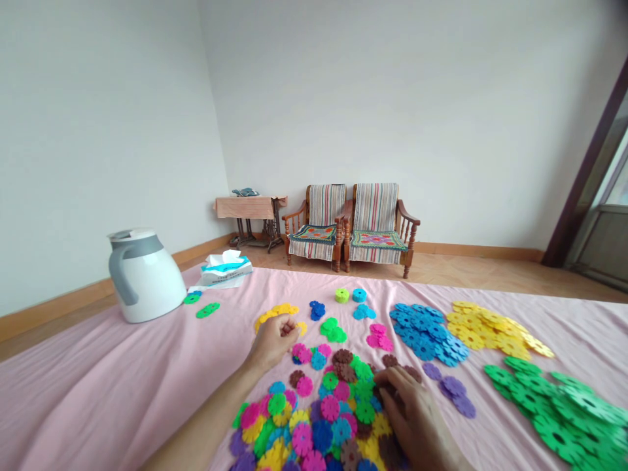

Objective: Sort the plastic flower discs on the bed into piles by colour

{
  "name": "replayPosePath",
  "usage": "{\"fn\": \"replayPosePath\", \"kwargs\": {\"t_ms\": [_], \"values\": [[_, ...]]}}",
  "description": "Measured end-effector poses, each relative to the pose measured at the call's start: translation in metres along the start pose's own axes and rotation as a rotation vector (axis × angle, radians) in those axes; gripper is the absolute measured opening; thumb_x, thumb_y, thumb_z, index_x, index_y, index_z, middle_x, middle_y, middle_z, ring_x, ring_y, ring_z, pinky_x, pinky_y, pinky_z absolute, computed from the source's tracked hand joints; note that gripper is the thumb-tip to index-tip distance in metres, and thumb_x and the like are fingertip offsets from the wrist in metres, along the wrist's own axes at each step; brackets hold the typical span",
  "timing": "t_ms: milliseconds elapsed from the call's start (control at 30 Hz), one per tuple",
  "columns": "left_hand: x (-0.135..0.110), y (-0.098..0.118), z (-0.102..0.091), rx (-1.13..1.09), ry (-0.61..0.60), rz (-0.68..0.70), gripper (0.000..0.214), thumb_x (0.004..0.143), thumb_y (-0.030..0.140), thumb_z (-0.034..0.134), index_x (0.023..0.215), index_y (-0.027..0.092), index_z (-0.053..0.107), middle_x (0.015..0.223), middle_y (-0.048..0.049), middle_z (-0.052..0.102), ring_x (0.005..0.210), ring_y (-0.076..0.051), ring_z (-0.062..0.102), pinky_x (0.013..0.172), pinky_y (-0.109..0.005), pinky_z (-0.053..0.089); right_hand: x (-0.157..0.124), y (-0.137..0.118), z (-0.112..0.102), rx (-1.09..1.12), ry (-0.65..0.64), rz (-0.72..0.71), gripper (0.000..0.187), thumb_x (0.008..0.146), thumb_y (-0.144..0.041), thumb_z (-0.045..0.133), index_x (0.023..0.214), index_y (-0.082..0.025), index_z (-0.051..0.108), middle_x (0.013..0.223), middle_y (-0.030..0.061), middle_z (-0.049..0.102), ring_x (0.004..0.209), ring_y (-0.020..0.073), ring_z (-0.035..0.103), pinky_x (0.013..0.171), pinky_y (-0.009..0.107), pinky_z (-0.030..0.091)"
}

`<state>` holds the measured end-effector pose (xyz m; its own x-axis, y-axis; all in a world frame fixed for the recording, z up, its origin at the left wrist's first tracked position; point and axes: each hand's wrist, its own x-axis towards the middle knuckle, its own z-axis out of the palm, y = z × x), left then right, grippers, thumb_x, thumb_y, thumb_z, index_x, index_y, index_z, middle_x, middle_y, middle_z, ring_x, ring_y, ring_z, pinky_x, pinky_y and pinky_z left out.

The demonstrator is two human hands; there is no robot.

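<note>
A mixed heap of flower-shaped plastic discs (314, 425) in many colours lies in front of me on the pink cloth. My left hand (275, 337) is past its far side, over a small yellow group (279, 310). Its fingers are curled into a pinch; a yellow disc (301, 328) shows at the fingertips, but I cannot tell whether they grip it. At the heap's right edge, my right hand (415, 409) has its fingers bent down among green discs (364, 392) and brown ones. The fingertips are close together, and anything between them is hidden.
Sorted piles of blue (424, 330), yellow (493, 327) and green discs (564, 405) lie to the right, beside a few purple discs (454, 387). Small groups dot the middle. A white jug (152, 281) and tissue box (226, 269) stand left. Two armchairs (375, 222) are beyond.
</note>
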<state>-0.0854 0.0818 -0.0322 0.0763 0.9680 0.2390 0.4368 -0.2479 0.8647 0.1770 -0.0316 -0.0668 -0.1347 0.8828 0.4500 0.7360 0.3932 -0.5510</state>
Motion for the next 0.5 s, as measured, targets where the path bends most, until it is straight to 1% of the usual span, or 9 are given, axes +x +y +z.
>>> {"fn": "replayPosePath", "kwargs": {"t_ms": [100, 167, 233, 300, 367, 400, 433, 500], "values": [[0.012, -0.013, -0.018, 0.000, 0.121, -0.077, 0.019, 0.060, 0.033, 0.061, 0.057, 0.017, 0.051, 0.047, 0.0032, 0.054, 0.038, -0.011, 0.049, 0.041, -0.022, 0.037, 0.000, 0.000, 0.000, 0.006, 0.012, 0.004, 0.018, 0.086, -0.019, 0.041, 0.082, -0.022, 0.058, 0.081, 0.0025, 0.065, 0.079, 0.0175, 0.062, 0.069, 0.027, 0.047], [0.017, -0.019, -0.030, 0.006, 0.221, -0.112, 0.017, 0.061, 0.032, 0.060, 0.062, 0.017, 0.053, 0.049, 0.0024, 0.056, 0.040, -0.013, 0.052, 0.043, -0.023, 0.038, -0.001, 0.000, 0.000, 0.011, 0.012, 0.003, 0.018, 0.086, -0.019, 0.041, 0.081, -0.022, 0.058, 0.080, 0.0025, 0.065, 0.079, 0.0176, 0.062, 0.069, 0.027, 0.047], [0.020, -0.023, -0.040, 0.008, 0.311, -0.130, 0.019, 0.063, 0.032, 0.059, 0.071, 0.016, 0.056, 0.056, 0.0001, 0.061, 0.046, -0.015, 0.058, 0.046, -0.024, 0.039, -0.001, 0.000, 0.000, 0.012, 0.008, 0.001, 0.018, 0.086, -0.018, 0.041, 0.081, -0.022, 0.058, 0.081, 0.0024, 0.064, 0.080, 0.0176, 0.062, 0.070, 0.028, 0.047], [0.021, -0.026, -0.044, 0.004, 0.369, -0.132, 0.025, 0.065, 0.033, 0.058, 0.082, 0.015, 0.057, 0.068, -0.0032, 0.066, 0.053, -0.017, 0.062, 0.047, -0.024, 0.040, -0.001, -0.001, 0.000, 0.007, 0.003, 0.007, 0.018, 0.086, -0.018, 0.040, 0.082, -0.021, 0.058, 0.082, 0.0025, 0.064, 0.080, 0.0176, 0.061, 0.071, 0.028, 0.047], [0.021, -0.026, -0.044, -0.006, 0.385, -0.124, 0.030, 0.066, 0.034, 0.057, 0.090, 0.015, 0.056, 0.077, -0.0052, 0.067, 0.056, -0.018, 0.063, 0.048, -0.025, 0.042, -0.001, -0.002, 0.000, -0.002, -0.005, 0.018, 0.019, 0.087, -0.018, 0.039, 0.082, -0.021, 0.057, 0.082, 0.0026, 0.063, 0.080, 0.0176, 0.061, 0.072, 0.029, 0.047], [0.021, -0.025, -0.042, -0.011, 0.374, -0.116, 0.030, 0.066, 0.033, 0.056, 0.090, 0.015, 0.056, 0.078, -0.0052, 0.067, 0.056, -0.017, 0.063, 0.049, -0.025, 0.043, 0.000, -0.003, 0.000, -0.006, -0.011, 0.023, 0.019, 0.087, -0.018, 0.039, 0.082, -0.021, 0.057, 0.082, 0.0027, 0.063, 0.080, 0.0176, 0.060, 0.073, 0.029, 0.047], [0.020, -0.023, -0.039, -0.018, 0.349, -0.104, 0.028, 0.066, 0.033, 0.056, 0.088, 0.015, 0.056, 0.076, -0.0046, 0.066, 0.056, -0.016, 0.063, 0.049, -0.025, 0.044, 0.000, -0.003, 0.000, -0.009, -0.015, 0.027, 0.019, 0.088, -0.018, 0.039, 0.082, -0.021, 0.057, 0.082, 0.0028, 0.063, 0.080, 0.0176, 0.060, 0.073, 0.030, 0.046], [0.017, -0.018, -0.030, -0.035, 0.256, -0.072, 0.023, 0.065, 0.032, 0.057, 0.080, 0.015, 0.056, 0.069, -0.0029, 0.065, 0.053, -0.015, 0.062, 0.050, -0.024, 0.045, 0.000, -0.004, -0.001, -0.015, -0.024, 0.030, 0.020, 0.088, -0.018, 0.038, 0.082, -0.021, 0.056, 0.083, 0.0031, 0.063, 0.081, 0.0179, 0.060, 0.074, 0.030, 0.046]]}}
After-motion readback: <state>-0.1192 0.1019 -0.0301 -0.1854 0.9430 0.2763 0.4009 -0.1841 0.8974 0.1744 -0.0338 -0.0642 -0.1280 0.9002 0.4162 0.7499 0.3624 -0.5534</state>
